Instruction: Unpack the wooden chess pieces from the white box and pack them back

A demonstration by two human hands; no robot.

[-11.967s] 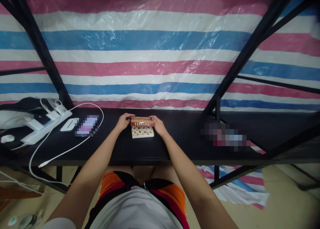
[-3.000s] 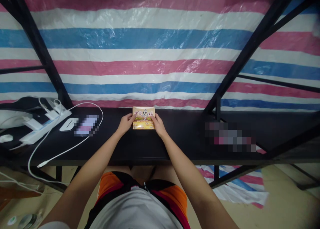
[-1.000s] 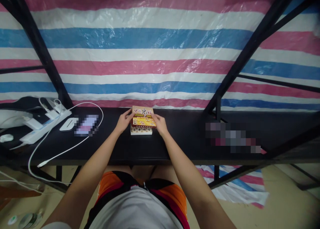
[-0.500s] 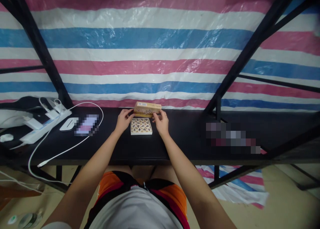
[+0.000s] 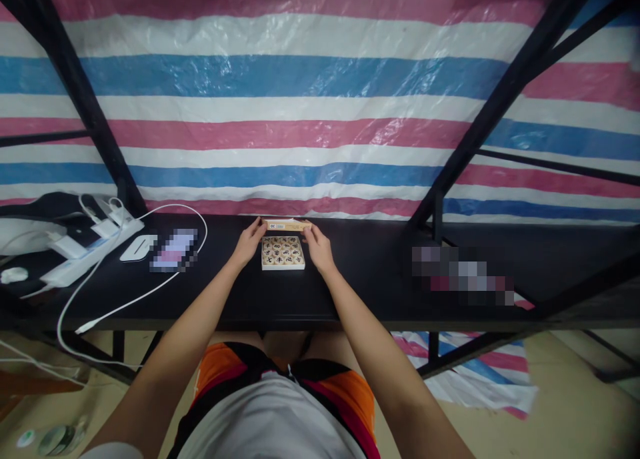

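Between my two hands is a tan cardboard box lid point(image 5: 287, 225), its narrow side with a printed label facing me. My left hand point(image 5: 249, 243) grips its left end, and my right hand point(image 5: 319, 247) grips its right end. Just in front of the lid, on the black table, sits a white box tray point(image 5: 283, 267). Round wooden xiangqi pieces point(image 5: 283, 251) with dark characters fill it in rows. The tray lies apart from both hands. The lid's inside is hidden from me.
On the black table point(image 5: 360, 292), left, lie a white power strip point(image 5: 93, 255) with plugs, a white device point(image 5: 139, 248), a pixelated phone point(image 5: 175, 251) and a white cable point(image 5: 130, 304). A pixelated item point(image 5: 463, 272) lies right. Black metal posts point(image 5: 465, 145) flank a striped plastic sheet point(image 5: 300, 79).
The lid has tipped so its labelled narrow side faces me instead of its broad face, and it sits slightly further left. Both hands turned with it. The tray of pieces stayed put.
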